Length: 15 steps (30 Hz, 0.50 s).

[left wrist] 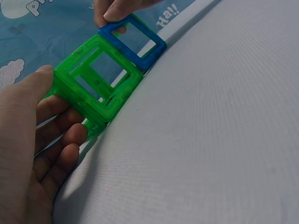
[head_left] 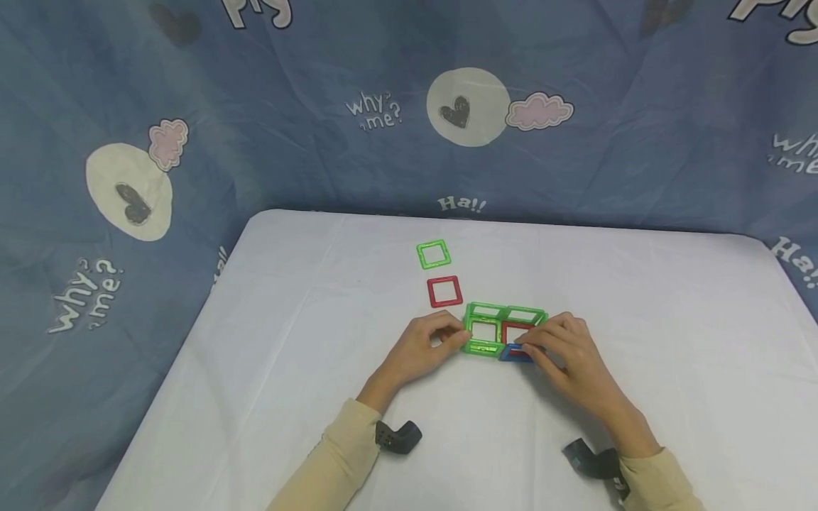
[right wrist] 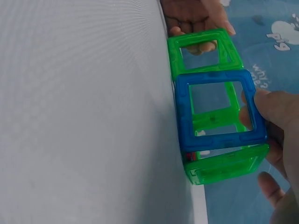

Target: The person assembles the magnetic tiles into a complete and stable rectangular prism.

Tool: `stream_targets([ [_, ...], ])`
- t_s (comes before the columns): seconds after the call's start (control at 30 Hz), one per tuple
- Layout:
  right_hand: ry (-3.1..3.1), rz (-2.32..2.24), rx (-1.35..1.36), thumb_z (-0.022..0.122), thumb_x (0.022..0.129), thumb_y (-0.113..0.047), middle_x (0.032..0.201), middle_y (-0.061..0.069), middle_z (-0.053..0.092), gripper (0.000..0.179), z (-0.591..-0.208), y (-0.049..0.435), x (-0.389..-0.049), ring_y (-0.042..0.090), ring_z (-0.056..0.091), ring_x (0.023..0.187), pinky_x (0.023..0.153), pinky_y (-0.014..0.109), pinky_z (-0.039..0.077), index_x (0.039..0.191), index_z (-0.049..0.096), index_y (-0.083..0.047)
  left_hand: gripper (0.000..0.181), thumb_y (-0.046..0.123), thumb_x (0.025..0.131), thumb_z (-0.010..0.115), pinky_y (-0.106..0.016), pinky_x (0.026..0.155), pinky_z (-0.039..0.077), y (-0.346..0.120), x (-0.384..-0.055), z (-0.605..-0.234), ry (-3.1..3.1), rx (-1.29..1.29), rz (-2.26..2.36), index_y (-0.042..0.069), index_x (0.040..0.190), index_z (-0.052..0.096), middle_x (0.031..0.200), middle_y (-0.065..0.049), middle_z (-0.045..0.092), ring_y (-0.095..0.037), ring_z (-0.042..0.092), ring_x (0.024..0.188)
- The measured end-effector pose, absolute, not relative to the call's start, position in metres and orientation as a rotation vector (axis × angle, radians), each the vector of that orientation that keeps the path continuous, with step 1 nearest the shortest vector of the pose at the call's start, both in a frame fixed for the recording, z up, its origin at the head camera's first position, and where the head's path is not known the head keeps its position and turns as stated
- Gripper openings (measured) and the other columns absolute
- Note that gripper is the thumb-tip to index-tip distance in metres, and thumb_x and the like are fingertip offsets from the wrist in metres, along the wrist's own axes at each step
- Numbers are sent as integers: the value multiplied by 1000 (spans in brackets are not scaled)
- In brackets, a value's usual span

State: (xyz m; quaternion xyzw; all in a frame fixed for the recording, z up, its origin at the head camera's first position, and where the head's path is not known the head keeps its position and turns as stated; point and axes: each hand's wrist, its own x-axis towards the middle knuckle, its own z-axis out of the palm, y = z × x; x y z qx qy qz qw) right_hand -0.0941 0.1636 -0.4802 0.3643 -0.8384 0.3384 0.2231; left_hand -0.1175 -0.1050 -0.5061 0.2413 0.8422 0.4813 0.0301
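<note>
A low box of square frame-shaped magnetic tiles stands on the white table, mostly green, with a red tile [head_left: 505, 332] lying in its base. At the box's left end, my left hand [head_left: 424, 348] holds a green magnetic tile [left wrist: 84, 100] between thumb and fingers. My right hand [head_left: 571, 358] pinches the top edge of a blue magnetic tile [right wrist: 184, 112], thumb in front and a fingertip behind. That blue tile stands beside the green one on the near side, leaning slightly. Another green tile [right wrist: 226, 165] forms the right end.
Beyond the box lie two loose tiles, a red one [head_left: 445, 304] and a green one [head_left: 437, 265] farther back. The white table [head_left: 307, 383] meets a blue printed cloth [head_left: 332, 170] at the back and left. Dark wrist cameras [head_left: 401, 438] sit by both sleeves.
</note>
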Motion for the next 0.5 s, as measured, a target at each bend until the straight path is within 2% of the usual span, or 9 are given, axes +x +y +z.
stream_targets([
  [0.1,-2335,917,996,72,76,-6,90,-5,68,18,-481,163,-94,15,47,91,81,34,30,93,71,-13,16,38,91,61,-19,73,48,-105,-118,-507,2593,749,1486,24,97,67,87,16,62,-2,54,80],
  [0.27,-2292,915,1008,67,85,-15,89,-4,67,9,-481,162,-96,17,48,90,80,36,31,93,71,-11,16,37,92,61,-19,72,48,-105,-118,-507,2594,763,1494,23,97,67,86,15,62,-2,54,79],
  [0.5,-2269,909,1030,60,93,-24,90,-4,66,16,-482,163,-97,18,49,90,81,36,32,94,71,-12,16,37,91,61,-20,72,48,-105,-118,-508,2603,772,1498,23,97,67,87,14,62,-3,54,79],
])
